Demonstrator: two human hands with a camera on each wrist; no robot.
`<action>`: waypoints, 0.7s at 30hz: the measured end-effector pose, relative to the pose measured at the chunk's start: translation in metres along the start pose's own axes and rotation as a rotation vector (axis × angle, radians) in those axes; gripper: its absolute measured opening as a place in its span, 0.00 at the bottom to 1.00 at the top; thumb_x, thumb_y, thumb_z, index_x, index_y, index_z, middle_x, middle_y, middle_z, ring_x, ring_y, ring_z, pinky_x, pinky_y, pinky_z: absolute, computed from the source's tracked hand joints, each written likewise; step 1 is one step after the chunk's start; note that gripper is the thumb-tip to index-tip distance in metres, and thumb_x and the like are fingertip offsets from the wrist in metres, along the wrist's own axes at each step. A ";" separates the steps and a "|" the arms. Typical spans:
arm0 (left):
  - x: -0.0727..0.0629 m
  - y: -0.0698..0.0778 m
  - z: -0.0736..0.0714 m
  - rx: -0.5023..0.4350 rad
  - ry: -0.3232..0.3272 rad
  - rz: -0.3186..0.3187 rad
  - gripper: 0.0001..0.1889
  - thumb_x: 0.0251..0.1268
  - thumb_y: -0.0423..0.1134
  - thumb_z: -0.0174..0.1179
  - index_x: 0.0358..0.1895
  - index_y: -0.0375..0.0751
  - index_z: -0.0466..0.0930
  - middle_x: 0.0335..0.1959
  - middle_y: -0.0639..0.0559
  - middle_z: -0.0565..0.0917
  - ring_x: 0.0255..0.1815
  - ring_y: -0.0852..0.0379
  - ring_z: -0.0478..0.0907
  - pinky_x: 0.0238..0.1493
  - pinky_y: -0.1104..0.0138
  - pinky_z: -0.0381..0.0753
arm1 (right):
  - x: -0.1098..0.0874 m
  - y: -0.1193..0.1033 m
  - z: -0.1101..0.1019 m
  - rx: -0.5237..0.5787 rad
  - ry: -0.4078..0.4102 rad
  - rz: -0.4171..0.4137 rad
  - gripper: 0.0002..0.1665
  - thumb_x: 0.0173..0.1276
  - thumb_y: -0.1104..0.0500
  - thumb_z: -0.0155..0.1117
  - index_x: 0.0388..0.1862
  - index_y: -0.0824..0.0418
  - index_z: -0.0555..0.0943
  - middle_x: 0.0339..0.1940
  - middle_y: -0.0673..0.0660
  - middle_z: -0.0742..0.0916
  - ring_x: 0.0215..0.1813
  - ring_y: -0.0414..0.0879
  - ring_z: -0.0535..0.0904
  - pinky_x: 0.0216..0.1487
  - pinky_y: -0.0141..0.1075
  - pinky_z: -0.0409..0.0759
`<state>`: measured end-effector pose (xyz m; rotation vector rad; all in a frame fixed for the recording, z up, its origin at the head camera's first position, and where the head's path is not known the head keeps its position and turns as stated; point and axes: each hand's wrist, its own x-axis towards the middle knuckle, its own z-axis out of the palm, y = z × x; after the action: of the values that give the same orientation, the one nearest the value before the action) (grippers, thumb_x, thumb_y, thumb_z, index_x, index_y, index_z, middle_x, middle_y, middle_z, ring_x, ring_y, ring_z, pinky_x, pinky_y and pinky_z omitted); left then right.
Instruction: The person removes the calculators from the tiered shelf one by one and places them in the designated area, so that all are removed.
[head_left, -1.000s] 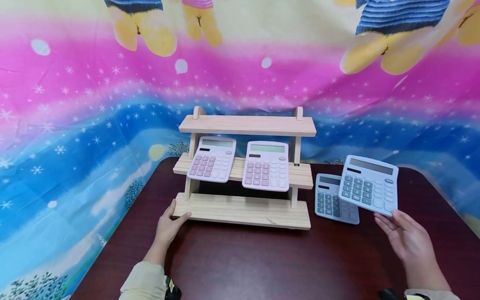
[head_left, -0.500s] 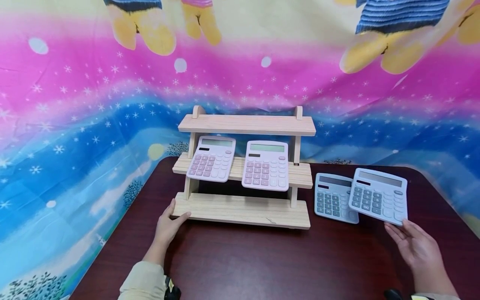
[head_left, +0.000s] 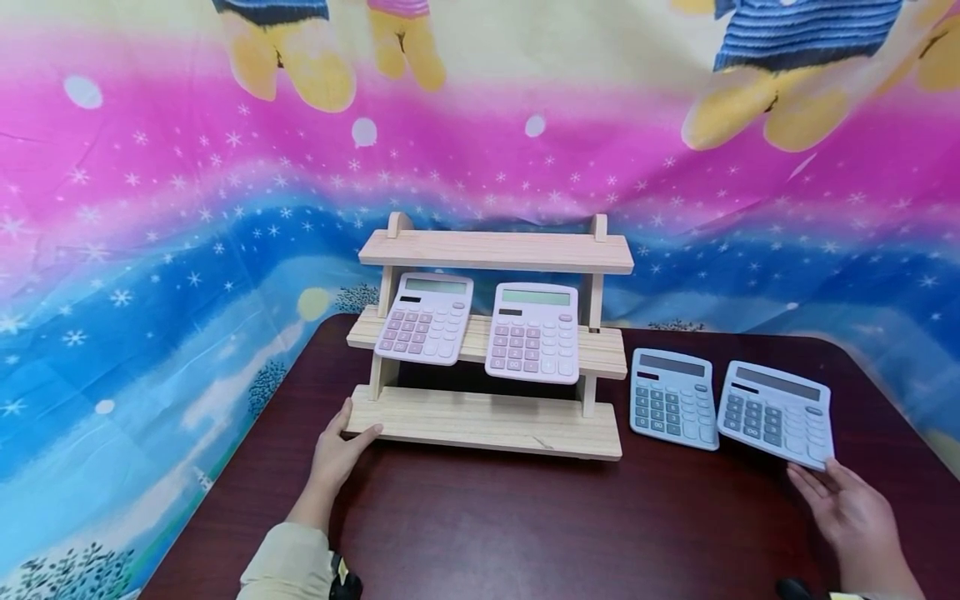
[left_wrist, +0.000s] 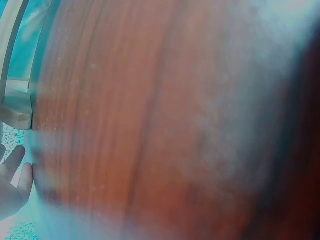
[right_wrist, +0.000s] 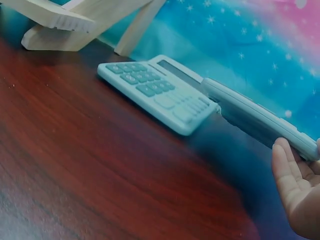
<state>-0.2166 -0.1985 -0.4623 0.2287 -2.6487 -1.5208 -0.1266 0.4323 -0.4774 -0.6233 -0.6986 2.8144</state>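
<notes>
My right hand (head_left: 855, 508) pinches the near right corner of a blue calculator (head_left: 776, 412), thumb on top and fingers below. In the right wrist view this calculator (right_wrist: 260, 117) is tilted, with its underside showing above the table. Close on its left, another blue calculator (head_left: 673, 398) lies face up on the table. My left hand (head_left: 339, 450) holds the left end of the bottom board of a three-tier wooden display rack (head_left: 487, 421). On the middle tier lean a pink calculator (head_left: 426, 319) and a second pink calculator (head_left: 532, 333), side by side.
The dark red-brown table (head_left: 525, 517) carries the rack and the blue calculators. Behind it hangs a colourful cartoon cloth (head_left: 480, 142), close to the table's far edge. The rack's top board (head_left: 495, 250) stands highest, set back above the lower tiers.
My right hand has moved right and nearer, lowering the blue calculator, which no longer overlaps the other blue one from above. My left hand and the rack have stayed put.
</notes>
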 end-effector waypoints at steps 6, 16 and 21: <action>-0.001 0.001 0.000 -0.003 -0.002 -0.002 0.43 0.49 0.47 0.62 0.65 0.35 0.48 0.65 0.36 0.51 0.65 0.45 0.45 0.61 0.56 0.46 | 0.001 -0.005 -0.008 -0.014 0.103 0.038 0.13 0.64 0.59 0.48 0.24 0.60 0.78 0.26 0.54 0.83 0.29 0.51 0.79 0.32 0.46 0.77; -0.003 0.001 0.000 -0.013 0.000 0.002 0.43 0.49 0.47 0.62 0.65 0.36 0.48 0.65 0.37 0.51 0.65 0.45 0.45 0.61 0.56 0.46 | 0.013 -0.012 -0.020 -0.138 0.302 0.034 0.09 0.62 0.56 0.52 0.40 0.45 0.74 0.22 0.49 0.81 0.26 0.46 0.79 0.30 0.43 0.77; -0.004 0.001 0.000 -0.017 -0.004 -0.007 0.44 0.49 0.47 0.62 0.66 0.36 0.48 0.65 0.37 0.50 0.65 0.45 0.44 0.61 0.56 0.46 | 0.024 -0.015 -0.021 -0.355 0.503 0.031 0.34 0.62 0.50 0.48 0.64 0.35 0.47 0.53 0.45 0.71 0.24 0.38 0.77 0.26 0.39 0.77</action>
<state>-0.2130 -0.1976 -0.4618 0.2348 -2.6398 -1.5465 -0.1383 0.4604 -0.4956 -1.3445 -1.0816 2.4058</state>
